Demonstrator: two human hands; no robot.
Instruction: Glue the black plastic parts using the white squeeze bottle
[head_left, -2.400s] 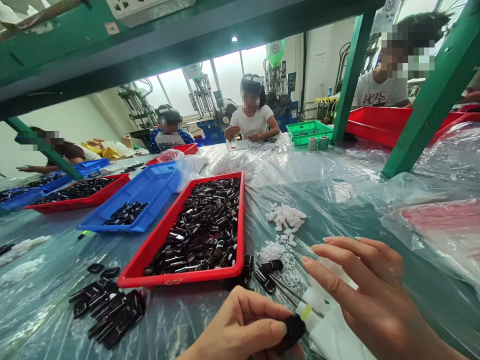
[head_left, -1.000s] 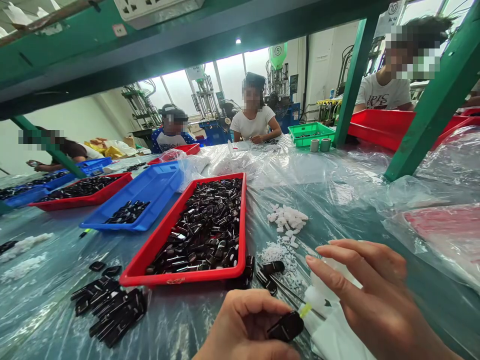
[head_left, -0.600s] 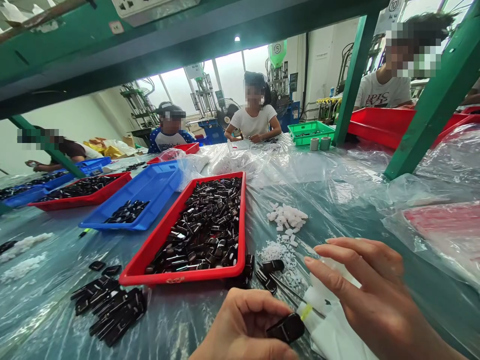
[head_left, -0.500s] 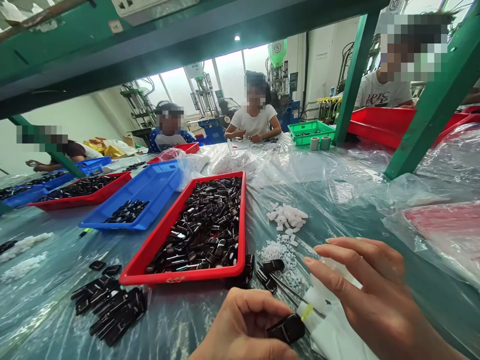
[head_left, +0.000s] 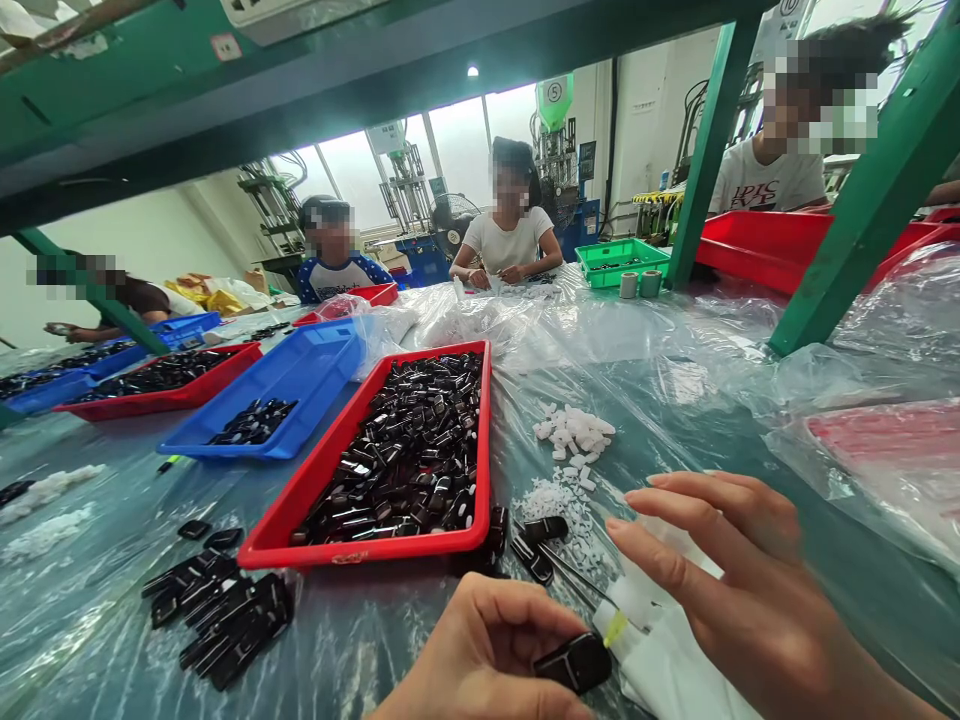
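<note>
Between the thumb and fingers of my left hand [head_left: 499, 645] is a small glossy black plastic part [head_left: 574, 662]. My right hand [head_left: 739, 580] has its fingers stretched out and apart, just above a white cloth or paper [head_left: 675, 665]. Tweezers [head_left: 577, 575] lie between my hands, partly hidden, with a yellow-green bit [head_left: 615, 628] close to the black part. Two or so loose black parts [head_left: 534, 555] rest beside the tweezers. Beyond them sit a heap of tiny white pieces [head_left: 559, 505] and a pile of larger white pieces [head_left: 576, 432].
A red tray [head_left: 367, 555] full of black parts stands in front of me, a blue tray [head_left: 262, 375] beside it. More black parts [head_left: 221, 615] lie front left. Green posts [head_left: 862, 200] rise at right. Several people sit around the plastic-covered table [head_left: 637, 370].
Both hands stay nearly in place; my right hand has shifted very slightly left. The person across the table has moved their hands a little.
</note>
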